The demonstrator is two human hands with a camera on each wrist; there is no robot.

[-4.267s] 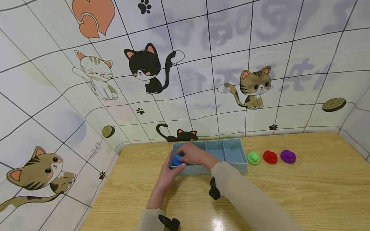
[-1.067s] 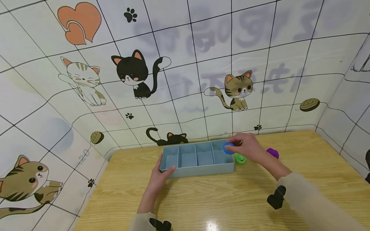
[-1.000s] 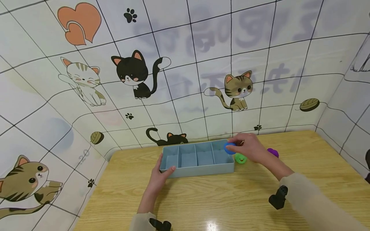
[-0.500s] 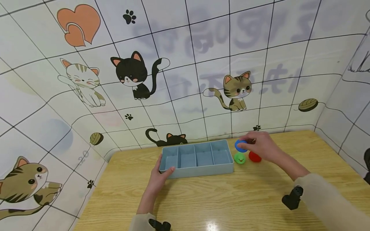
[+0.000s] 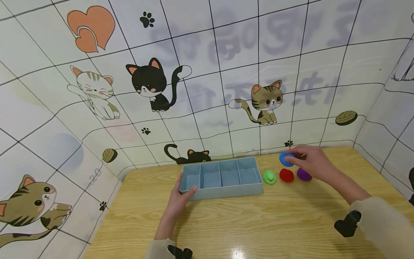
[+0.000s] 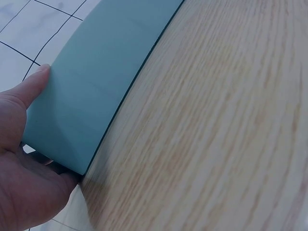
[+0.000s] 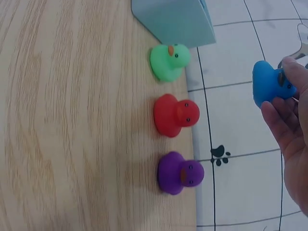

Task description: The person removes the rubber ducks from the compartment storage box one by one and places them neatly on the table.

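My right hand (image 5: 314, 162) pinches a blue rubber duck (image 7: 269, 84) by its head, held up in the air. Below it on the table stand a red duck (image 5: 286, 175) and a purple duck (image 5: 304, 175), with a green duck (image 5: 270, 177) further left. A light blue divided box (image 5: 223, 192) lies left of the ducks, and its compartments hold nothing. At the box's left end, my left hand (image 5: 179, 198) grips the near corner, its thumb on the front wall and its fingers round the short side. Part of those fingers is hidden by the box.
A wood-grain table (image 5: 226, 219) carries everything and ends at a wall sheet (image 5: 213, 118) printed with cats and grid lines. The green, red and purple ducks form a row beside the box's right end. Both sleeves bear a black camera mount (image 5: 348, 223).
The blue duck left the box's left compartment in my right hand, crossed over the box and moved right above the other ducks. My left hand keeps holding the box.
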